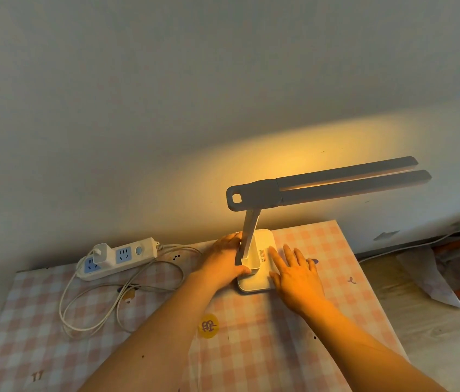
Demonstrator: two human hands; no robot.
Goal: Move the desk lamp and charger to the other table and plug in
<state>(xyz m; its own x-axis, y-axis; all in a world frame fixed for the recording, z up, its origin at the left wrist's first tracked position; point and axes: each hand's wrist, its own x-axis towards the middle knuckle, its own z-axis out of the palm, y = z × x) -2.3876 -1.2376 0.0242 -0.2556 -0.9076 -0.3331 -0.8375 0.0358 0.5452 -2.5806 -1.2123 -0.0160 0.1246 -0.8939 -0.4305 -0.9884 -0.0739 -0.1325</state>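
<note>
Most of what you see here is a plain pale wall, with a warm yellow glow spread across it just above the table. The table is pushed up against that wall and covered in a pink-and-white checked cloth with little cartoon prints on it. Off to the right there's wooden floor, and a crumpled pale sheet lying on it by the wall.

The desk lamp stands near the back right part of the table, switched on. Its two long grey bars stick out to the right, past the table edge, and the white base sits flat on the cloth.

The person's left hand grips the base from the left, thumb curled over the front by the stem and fingers wrapped round behind it. The right hand is laid flat with fingers straight and spread, holding nothing, its inner edge right up against the right side of the base.

Over on the left, close to the wall, there's a white power strip with blue sockets. Loops of white cable lie loose on the cloth in front of it. The charger, a small white block, is plugged into the strip. Also a round yellow sticker sits on the cloth between the forearms.
</note>
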